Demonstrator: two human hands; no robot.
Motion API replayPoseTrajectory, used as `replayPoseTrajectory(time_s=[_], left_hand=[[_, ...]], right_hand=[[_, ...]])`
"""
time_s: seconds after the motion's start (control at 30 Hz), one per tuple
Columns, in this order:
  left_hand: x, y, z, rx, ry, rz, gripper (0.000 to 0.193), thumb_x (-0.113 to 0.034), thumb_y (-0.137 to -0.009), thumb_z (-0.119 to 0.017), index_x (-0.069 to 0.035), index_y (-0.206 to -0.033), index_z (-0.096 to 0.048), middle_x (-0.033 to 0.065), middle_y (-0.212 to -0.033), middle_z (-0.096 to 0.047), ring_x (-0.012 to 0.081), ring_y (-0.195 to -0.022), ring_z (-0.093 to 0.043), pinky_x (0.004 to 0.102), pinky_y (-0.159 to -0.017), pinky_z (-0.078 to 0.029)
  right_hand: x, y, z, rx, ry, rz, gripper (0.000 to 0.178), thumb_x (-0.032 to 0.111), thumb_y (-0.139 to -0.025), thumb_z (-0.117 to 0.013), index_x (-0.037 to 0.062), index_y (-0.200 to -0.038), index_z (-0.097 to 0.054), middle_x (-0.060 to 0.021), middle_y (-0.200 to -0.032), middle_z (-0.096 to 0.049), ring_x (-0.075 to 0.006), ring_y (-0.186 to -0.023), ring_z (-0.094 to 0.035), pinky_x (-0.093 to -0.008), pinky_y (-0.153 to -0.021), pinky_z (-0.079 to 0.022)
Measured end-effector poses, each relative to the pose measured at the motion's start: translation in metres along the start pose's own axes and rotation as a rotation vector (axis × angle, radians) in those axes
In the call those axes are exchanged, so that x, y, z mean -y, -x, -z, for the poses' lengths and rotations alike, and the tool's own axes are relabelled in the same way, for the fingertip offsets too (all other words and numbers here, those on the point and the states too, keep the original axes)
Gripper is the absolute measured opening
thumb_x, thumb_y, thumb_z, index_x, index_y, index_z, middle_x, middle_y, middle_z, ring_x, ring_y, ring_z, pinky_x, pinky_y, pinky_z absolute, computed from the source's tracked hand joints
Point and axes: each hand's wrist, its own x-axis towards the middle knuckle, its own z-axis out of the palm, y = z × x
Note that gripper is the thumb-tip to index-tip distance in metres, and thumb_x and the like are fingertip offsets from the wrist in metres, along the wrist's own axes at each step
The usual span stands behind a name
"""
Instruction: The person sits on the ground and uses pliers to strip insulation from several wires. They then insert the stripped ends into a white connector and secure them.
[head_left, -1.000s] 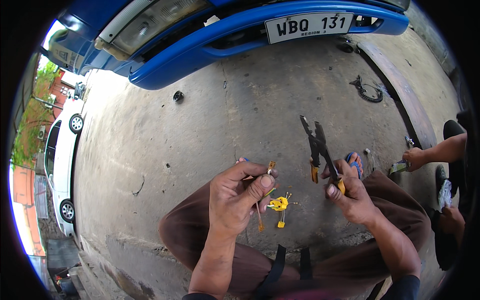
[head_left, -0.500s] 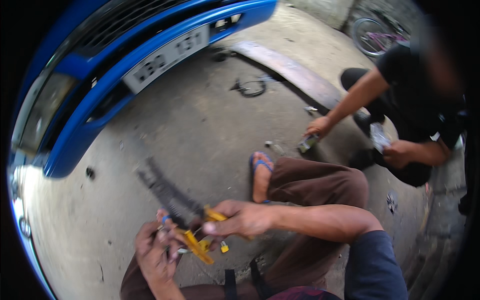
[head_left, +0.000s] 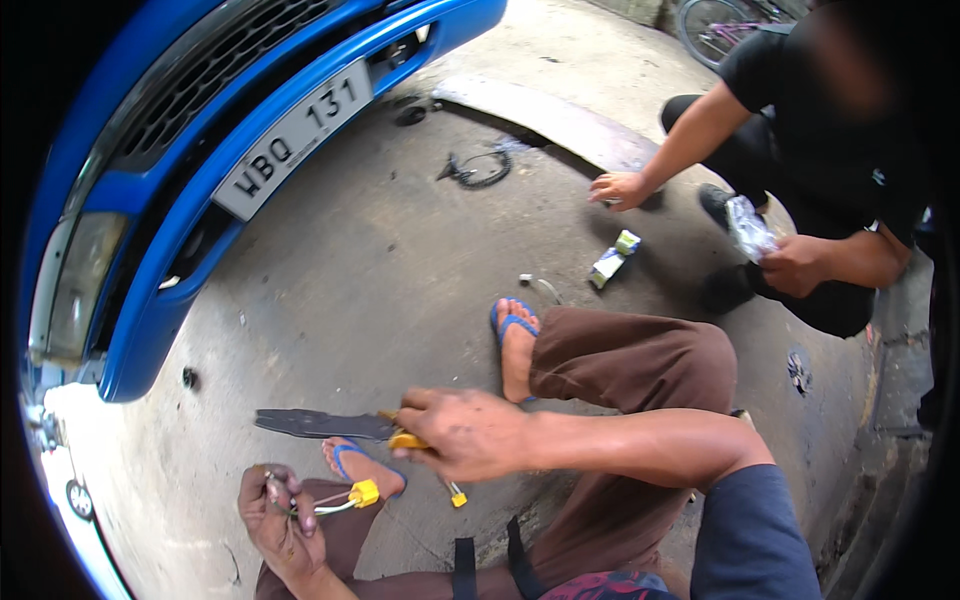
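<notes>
My left hand (head_left: 283, 515) is closed, its fingers pinching short wires (head_left: 333, 507) that end in a yellow plug connector (head_left: 363, 493). In my right hand (head_left: 465, 430) is a crimping tool (head_left: 325, 424) with dark flat jaws and yellow handles. Its jaws point left and lie close together, above my left hand and apart from the wires. A second yellow connector (head_left: 458, 498) shows just below my right hand on a bit of wire; whether it rests on the ground I cannot tell.
A blue vehicle's front bumper (head_left: 300, 130) fills the upper left. On the concrete lie a black coiled cable (head_left: 485, 170), a small green-and-white box (head_left: 613, 260), a white-tipped wire (head_left: 540, 287) and a long pale panel (head_left: 550, 115). A co-worker crouches at right, holding a clear plastic bag (head_left: 748, 230).
The crimping tool's handles have come together and it has swung level, away from the wires in my left hand. The co-worker has let go of the green-and-white box on the ground.
</notes>
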Motion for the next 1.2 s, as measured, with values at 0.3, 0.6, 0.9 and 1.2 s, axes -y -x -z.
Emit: replayPoseTrajectory(time_s=[0.3, 0.6, 0.9, 1.2], left_hand=[[0.000, 0.009, -0.006, -0.134, -0.142, -0.020, 0.026, -0.016, -0.096, -0.076, 0.006, -0.101, -0.063, 0.0137, -0.085, -0.063, 0.0113, -0.050, -0.050, 0.0211, -0.040, -0.035], [0.009, 0.007, 0.012, -0.063, -0.140, 0.026, 0.023, -0.016, -0.099, -0.067, 0.003, -0.111, -0.062, 0.0088, -0.087, -0.062, 0.0089, -0.056, -0.052, 0.0199, -0.046, -0.039], [-0.012, 0.010, -0.006, -0.111, -0.205, 0.026, 0.014, -0.014, -0.103, -0.065, -0.001, -0.108, -0.067, 0.0011, -0.081, -0.062, 0.0043, -0.060, -0.050, 0.0195, -0.046, -0.036], [-0.012, 0.001, -0.017, -0.025, -0.172, 0.028, 0.018, -0.014, -0.101, -0.068, 0.000, -0.113, -0.068, 0.0034, -0.081, -0.063, 0.0055, -0.057, -0.049, 0.0200, -0.046, -0.036]], right_hand=[[-0.015, -0.006, -0.001, -0.091, 0.357, 0.276, 0.031, 0.027, -0.096, -0.069, 0.0002, -0.112, -0.066, -0.0190, -0.129, -0.060, -0.0342, -0.117, -0.063, -0.0457, -0.098, -0.048], [-0.021, -0.007, -0.009, -0.020, 0.414, 0.279, 0.043, 0.022, -0.093, -0.067, -0.0019, -0.129, -0.061, -0.0236, -0.140, -0.056, -0.0359, -0.127, -0.057, -0.0459, -0.104, -0.044], [-0.025, -0.010, -0.001, -0.014, 0.345, 0.307, 0.035, 0.023, -0.097, -0.063, -0.0029, -0.120, -0.064, -0.0226, -0.141, -0.052, -0.0357, -0.128, -0.053, -0.0474, -0.103, -0.043], [-0.006, 0.005, 0.014, -0.050, 0.564, 0.308, 0.041, 0.025, -0.097, -0.063, -0.0026, -0.127, -0.062, -0.0246, -0.142, -0.054, -0.0362, -0.133, -0.053, -0.0495, -0.106, -0.043]])
